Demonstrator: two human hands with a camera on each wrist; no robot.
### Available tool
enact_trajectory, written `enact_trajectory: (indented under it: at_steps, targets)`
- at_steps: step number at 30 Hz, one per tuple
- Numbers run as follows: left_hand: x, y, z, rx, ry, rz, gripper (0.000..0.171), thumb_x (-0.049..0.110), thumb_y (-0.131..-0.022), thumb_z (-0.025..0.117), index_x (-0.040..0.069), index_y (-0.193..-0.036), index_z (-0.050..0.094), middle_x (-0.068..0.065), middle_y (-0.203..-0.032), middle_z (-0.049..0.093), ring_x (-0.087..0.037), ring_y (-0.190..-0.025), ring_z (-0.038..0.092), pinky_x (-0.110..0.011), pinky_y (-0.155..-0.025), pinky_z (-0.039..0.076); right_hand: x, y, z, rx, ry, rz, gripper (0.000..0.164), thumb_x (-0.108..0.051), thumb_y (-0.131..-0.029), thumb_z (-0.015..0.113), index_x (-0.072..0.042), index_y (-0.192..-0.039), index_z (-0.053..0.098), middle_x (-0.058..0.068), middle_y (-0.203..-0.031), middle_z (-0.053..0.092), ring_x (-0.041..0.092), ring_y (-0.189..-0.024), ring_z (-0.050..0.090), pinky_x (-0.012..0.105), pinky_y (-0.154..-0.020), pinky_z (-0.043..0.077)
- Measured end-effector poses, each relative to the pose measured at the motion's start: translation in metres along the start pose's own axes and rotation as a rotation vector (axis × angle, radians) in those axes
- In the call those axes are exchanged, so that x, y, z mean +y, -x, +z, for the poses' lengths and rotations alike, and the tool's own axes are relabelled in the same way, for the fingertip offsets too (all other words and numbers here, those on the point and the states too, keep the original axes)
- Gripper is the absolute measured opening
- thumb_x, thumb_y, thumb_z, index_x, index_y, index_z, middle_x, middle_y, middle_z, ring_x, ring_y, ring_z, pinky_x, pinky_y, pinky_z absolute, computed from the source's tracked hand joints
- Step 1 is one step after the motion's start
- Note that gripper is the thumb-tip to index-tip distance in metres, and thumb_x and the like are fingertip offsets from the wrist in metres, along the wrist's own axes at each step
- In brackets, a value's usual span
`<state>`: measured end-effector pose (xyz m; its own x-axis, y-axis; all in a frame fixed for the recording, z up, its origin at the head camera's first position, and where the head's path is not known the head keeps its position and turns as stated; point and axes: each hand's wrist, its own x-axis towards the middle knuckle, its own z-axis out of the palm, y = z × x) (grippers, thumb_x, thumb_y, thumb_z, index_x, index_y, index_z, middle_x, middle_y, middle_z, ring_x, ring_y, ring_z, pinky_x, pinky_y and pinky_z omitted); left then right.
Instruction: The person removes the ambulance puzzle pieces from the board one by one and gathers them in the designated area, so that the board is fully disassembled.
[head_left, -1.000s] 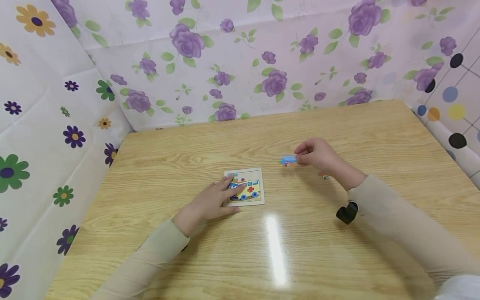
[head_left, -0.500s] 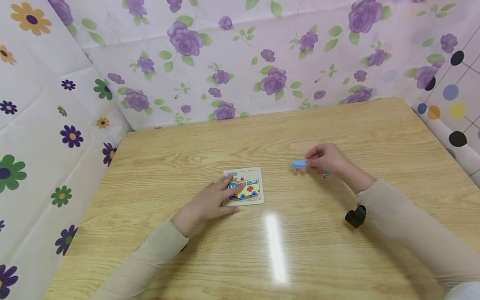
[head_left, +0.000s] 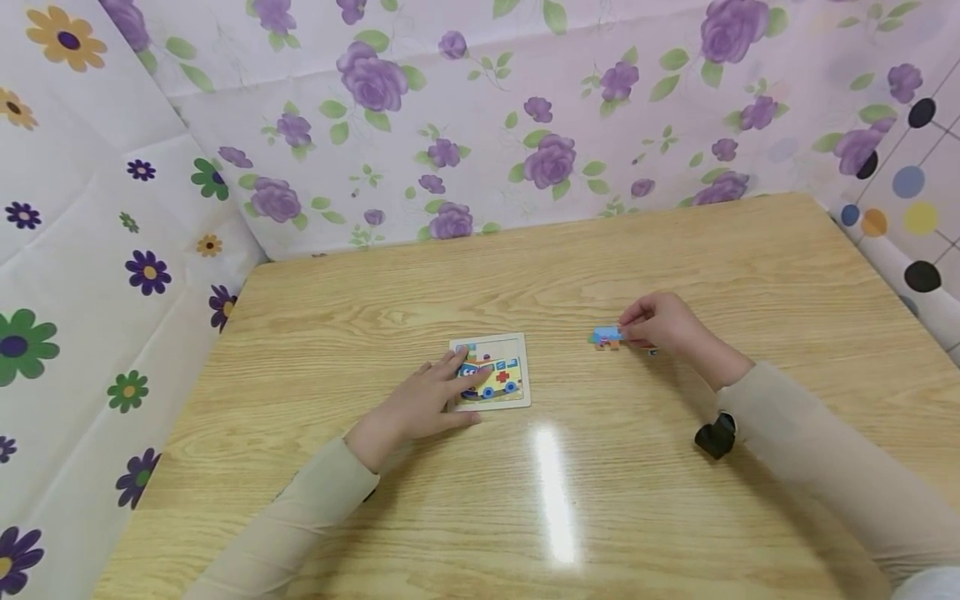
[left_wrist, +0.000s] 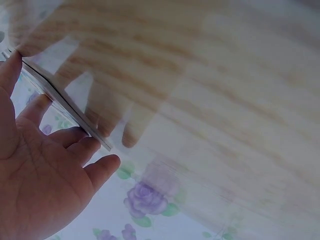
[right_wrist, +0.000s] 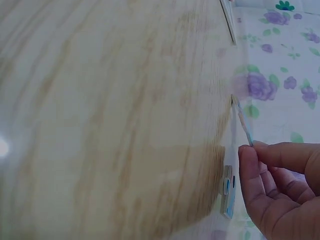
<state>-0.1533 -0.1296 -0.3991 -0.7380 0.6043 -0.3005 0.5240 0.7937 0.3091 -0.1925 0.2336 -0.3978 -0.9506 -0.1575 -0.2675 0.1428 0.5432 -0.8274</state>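
My left hand (head_left: 420,404) lies with spread fingers over the left side of a small square puzzle board (head_left: 527,375) showing a yellow ambulance. In the left wrist view, the thumb and fingers stay along the edge of the board (left_wrist: 70,111). To the right, my right hand (head_left: 669,327) pinches a blue puzzle piece (head_left: 606,335) with a bit of orange between thumb and index finger. The right wrist view shows this thin piece (right_wrist: 243,122) tilted, its far tip right at the tabletop. A second puzzle piece (right_wrist: 228,192) lies under the right hand, mostly hidden in the head view.
The wooden table (head_left: 360,308) reaches back to a wall cloth (head_left: 480,108) with purple roses. Another flowered cloth (head_left: 82,208) hangs along the left side. A black wrist device (head_left: 716,436) sits under the right sleeve.
My right hand has moved right and slightly nearer, carrying the blue puzzle piece away from the board and lower. The left hand has stayed on the board.
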Motion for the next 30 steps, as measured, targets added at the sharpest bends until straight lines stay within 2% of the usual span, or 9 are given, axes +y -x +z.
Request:
enact_trajectory:
  at_steps: [9, 20, 30]
  targets:
    - [-0.002, 0.001, 0.001, 0.011, 0.024, -0.004, 0.066, 0.052, -0.092, 0.054, 0.031, -0.149, 0.03, -0.013, -0.16, 0.007, -0.031, -0.147, 0.004, -0.056, -0.116, 0.01, 0.0, -0.001, 0.001, 0.018, -0.01, 0.013, 0.019, -0.002, -0.089, 0.06, 0.011, -0.104, 0.06, 0.01, -0.086, 0.064, 0.014, -0.074, 0.065, 0.029, -0.069, 0.057]
    - [-0.002, 0.0, 0.001, 0.006, 0.033, 0.002, 0.067, 0.053, -0.092, 0.054, 0.031, -0.15, 0.029, -0.012, -0.16, 0.006, -0.031, -0.147, 0.003, -0.055, -0.116, 0.009, -0.004, -0.001, -0.001, 0.021, 0.025, 0.024, 0.02, -0.004, -0.089, 0.062, 0.009, -0.104, 0.06, 0.011, -0.088, 0.063, 0.015, -0.073, 0.062, 0.029, -0.066, 0.055]
    - [-0.002, 0.0, 0.001, 0.007, 0.017, 0.027, 0.068, 0.052, -0.092, 0.053, 0.028, -0.15, 0.027, -0.013, -0.159, 0.006, -0.03, -0.147, 0.003, -0.055, -0.117, 0.008, -0.021, -0.001, 0.0, 0.041, 0.101, -0.04, 0.021, -0.006, -0.088, 0.062, 0.008, -0.104, 0.063, 0.011, -0.088, 0.062, 0.019, -0.073, 0.058, 0.028, -0.064, 0.051]
